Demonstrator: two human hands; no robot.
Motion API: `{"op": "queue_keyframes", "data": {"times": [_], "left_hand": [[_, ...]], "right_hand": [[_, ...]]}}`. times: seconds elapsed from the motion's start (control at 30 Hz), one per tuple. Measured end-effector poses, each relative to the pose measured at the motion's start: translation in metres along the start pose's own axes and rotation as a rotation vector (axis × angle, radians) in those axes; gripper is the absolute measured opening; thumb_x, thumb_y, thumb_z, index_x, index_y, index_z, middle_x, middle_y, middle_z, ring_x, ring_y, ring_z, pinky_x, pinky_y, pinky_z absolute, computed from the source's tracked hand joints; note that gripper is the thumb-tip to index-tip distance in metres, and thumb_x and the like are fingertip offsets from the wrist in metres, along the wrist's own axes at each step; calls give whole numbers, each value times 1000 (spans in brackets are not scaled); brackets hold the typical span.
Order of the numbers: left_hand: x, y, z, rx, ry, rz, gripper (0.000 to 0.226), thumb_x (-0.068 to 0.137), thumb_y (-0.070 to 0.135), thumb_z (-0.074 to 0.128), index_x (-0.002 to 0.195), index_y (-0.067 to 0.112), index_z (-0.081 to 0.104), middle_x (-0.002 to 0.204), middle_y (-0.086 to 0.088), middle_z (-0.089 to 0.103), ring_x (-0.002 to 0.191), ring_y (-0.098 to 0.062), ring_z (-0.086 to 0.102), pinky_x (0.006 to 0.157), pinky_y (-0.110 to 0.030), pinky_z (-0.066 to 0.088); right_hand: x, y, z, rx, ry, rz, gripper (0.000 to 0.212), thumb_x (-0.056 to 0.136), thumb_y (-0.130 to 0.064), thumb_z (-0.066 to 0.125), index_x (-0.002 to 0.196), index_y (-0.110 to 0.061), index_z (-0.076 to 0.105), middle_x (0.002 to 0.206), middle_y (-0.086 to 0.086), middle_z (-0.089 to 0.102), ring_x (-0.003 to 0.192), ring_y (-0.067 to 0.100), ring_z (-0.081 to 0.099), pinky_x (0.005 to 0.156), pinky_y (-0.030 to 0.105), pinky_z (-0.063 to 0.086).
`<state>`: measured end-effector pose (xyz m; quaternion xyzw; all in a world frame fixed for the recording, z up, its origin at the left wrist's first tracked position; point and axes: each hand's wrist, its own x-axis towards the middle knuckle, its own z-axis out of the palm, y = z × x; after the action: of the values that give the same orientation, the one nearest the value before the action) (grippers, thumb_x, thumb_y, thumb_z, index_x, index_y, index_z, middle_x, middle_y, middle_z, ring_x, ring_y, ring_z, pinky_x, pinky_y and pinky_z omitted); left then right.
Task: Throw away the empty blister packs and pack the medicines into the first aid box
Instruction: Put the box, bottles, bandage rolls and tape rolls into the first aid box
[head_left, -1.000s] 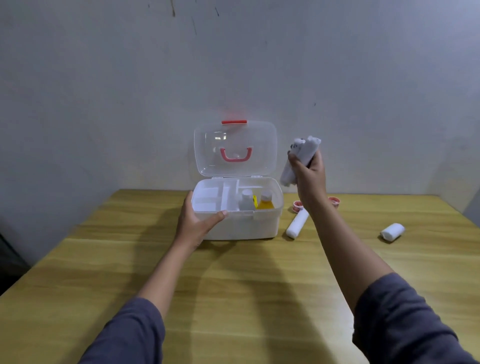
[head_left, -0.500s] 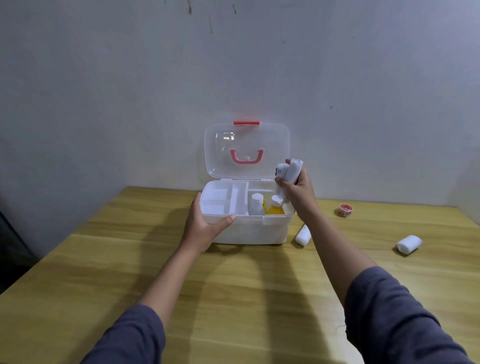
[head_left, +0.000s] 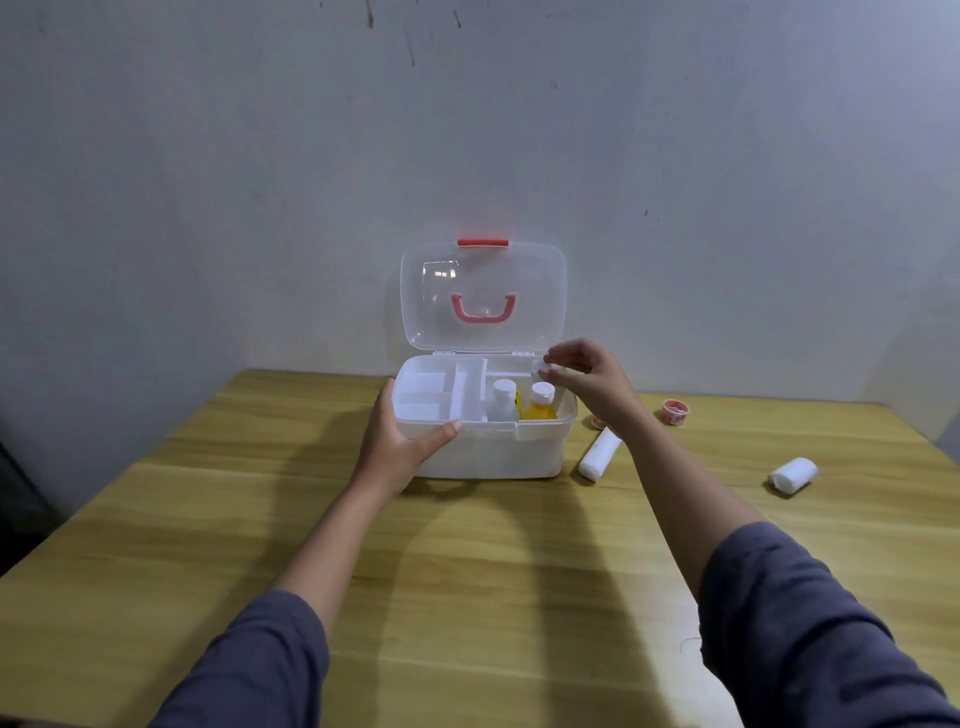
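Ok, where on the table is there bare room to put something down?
The wide strip of table left of the first aid box, and the near edge between both arms, are bare. Right of the box is crowded: a long white roll, a short roll, a red cap.

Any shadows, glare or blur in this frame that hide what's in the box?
Head view: the arms cast broad soft shadows on the wooden table; a small window glare sits on the clear plastic lid; the right hand blocks the back right corner of the white first aid box; overall slightly soft, wide-angle bowed.
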<state>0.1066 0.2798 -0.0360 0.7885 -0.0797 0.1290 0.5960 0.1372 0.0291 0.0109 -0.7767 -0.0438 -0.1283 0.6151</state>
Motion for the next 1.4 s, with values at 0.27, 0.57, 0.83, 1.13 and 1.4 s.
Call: {"op": "queue_keyframes", "data": {"times": [0.27,0.57,0.83,1.13,1.4], "left_hand": [[0,1,0,8,-14,0,87,55,55,79,130,26,48,124,5,61,116,-15,58,100,-43,49],[1,0,2,-9,-2,17,91,53,55,78,132,23,47,126,2,60,118,-16,57,102,-41,46],[0,1,3,-27,-13,33,88,52,56,77,129,28,45,125,4,59,117,-15,56,99,-35,46],[0,0,3,-7,-19,16,97,51,59,76,135,24,43,128,3,57,119,-17,54,100,-37,46],[-3,2,3,-16,-13,0,95,51,59,77,134,26,42,132,4,55,123,-14,52,104,-33,43]], "right_hand": [[-14,-4,-15,-102,43,14,17,85,-14,63,99,-6,66,99,8,68,91,18,62,83,32,51],[-69,40,-118,-471,723,115,30,85,-11,53,113,-6,60,120,16,61,113,31,54,96,30,38],[-88,75,-124,-691,636,496,55,89,-32,50,133,1,38,145,26,31,137,39,24,113,46,20],[-69,63,-33,-602,428,346,62,87,-41,51,134,-4,36,141,24,36,133,38,31,109,45,29],[-62,50,11,-737,134,241,39,86,-16,46,122,0,46,124,25,46,114,40,44,94,42,40]]}}
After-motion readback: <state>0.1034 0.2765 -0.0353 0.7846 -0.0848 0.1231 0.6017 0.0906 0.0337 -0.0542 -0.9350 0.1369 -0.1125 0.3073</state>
